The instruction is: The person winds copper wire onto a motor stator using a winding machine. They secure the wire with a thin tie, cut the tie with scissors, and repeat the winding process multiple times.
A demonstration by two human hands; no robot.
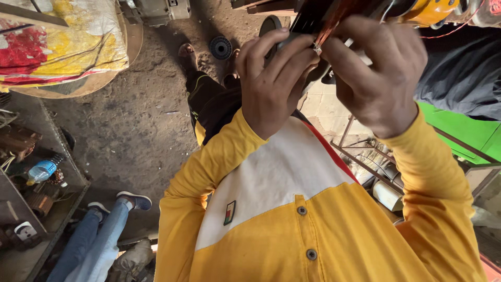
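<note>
Both hands, the left hand point(271, 83) and right hand point(378, 73), grip a dark motor part point(313, 21) held high above the dirt floor point(141, 120); thin copper wire point(329, 31) pinched there could snap if tugged.

A dark, rounded motor part point(308, 31) sits raised at chest height, coppery-red wire strands point(327, 28) running across it, partly hidden by fingers.

Both hands point(334, 73) raised — fingers point(271, 52) curled

plastic bottle point(43, 170) on shelf point(62, 156) | sack point(62, 42) | another person's jeans legs point(91, 240) | black spool point(221, 47) on dirt floor point(141, 120)
</note>
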